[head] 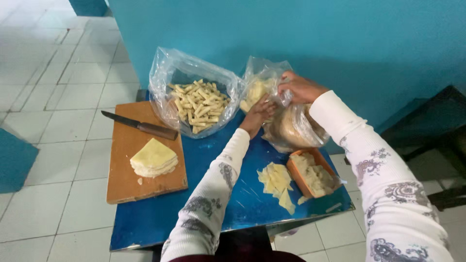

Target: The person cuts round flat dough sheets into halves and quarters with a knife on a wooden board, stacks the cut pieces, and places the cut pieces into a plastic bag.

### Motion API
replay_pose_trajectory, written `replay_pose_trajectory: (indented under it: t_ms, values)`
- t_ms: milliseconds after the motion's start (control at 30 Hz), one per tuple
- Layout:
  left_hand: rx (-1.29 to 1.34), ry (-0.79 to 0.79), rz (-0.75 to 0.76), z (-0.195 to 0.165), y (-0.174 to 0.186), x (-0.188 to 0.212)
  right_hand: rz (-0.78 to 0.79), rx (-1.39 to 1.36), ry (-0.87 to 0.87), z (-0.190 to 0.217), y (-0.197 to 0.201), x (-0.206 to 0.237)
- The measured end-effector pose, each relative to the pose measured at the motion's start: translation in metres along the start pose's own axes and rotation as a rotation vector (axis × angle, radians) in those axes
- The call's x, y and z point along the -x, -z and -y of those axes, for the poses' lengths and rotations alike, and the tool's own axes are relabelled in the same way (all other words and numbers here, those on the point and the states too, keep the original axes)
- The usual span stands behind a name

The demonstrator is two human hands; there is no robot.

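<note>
White sleeves point(383, 184) — grey paisley print.

Both arms reach forward in white patterned sleeves, meeting at the clear plastic bag point(291, 121). The left hand point(257, 115) presses against the bag's left side, fingers curled and pointing up toward its mouth. The right hand point(300, 87) comes from the right over the bag's top, fingers bent, pinching the plastic at the opening.

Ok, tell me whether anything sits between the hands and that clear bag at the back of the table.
Nothing visible does. The left hand reaches into the mouth of the clear plastic bag, and the right hand already has a grip on the bag's upper edge.
</note>
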State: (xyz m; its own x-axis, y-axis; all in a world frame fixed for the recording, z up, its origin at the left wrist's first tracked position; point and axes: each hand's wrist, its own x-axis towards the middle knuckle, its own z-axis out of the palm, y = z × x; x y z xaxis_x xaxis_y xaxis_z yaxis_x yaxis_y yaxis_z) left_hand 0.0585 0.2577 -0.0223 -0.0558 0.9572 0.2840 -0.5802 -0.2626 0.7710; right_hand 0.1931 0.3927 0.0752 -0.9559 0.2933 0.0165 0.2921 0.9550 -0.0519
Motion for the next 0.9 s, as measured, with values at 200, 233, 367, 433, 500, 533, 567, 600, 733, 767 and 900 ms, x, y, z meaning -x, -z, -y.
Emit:
replay_pose_trajectory:
  t_ms: [200, 233, 367, 433, 500, 533, 567, 600, 733, 767, 900]
  values:
    - [-1.23, -0.313, -0.16, 0.003, -0.016, 0.002, 0.071, 0.634, -0.123, -0.004, -0.001, -0.018]
    - [-1.434, -0.28, -0.206, 0.007, -0.023, 0.008, 0.086, 0.669, -0.173, -0.004, -0.003, -0.016]
    - [-1.806, -0.384, -0.044, 0.018, -0.022, 0.027, 0.295, 0.478, -0.304, -0.011, -0.01, -0.02]
    - [-2.023, -0.496, 0.047, 0.023, -0.017, 0.018, 0.285, 0.219, -0.412, -0.02, -0.01, -0.012]
    - [-1.959, -0.482, 0.105, 0.032, -0.009, 0.022, 0.284, -0.05, -0.511, -0.021, -0.014, -0.003]
    - [-1.792, -0.428, 0.104, 0.032, -0.002, 0.022, 0.279, -0.179, -0.553, -0.021, -0.009, -0.004]
    - [-1.629, -0.374, 0.108, 0.029, 0.004, 0.024, 0.321, -0.18, -0.424, -0.023, 0.005, -0.008]
    - [-1.637, -0.31, 0.104, 0.029, 0.007, 0.031, 0.368, -0.189, -0.298, -0.023, 0.016, -0.007]
    - [-1.649, -0.206, 0.096, 0.028, 0.008, 0.048, -0.008, -0.071, -0.328, -0.008, 0.014, -0.006]
    - [-1.646, -0.203, 0.101, 0.03, 0.006, 0.059, 0.024, -0.063, -0.322, 0.001, 0.003, -0.01]
    - [-1.765, -0.143, 0.038, 0.007, 0.0, 0.129, 0.281, 0.083, -0.48, 0.023, -0.018, -0.028]
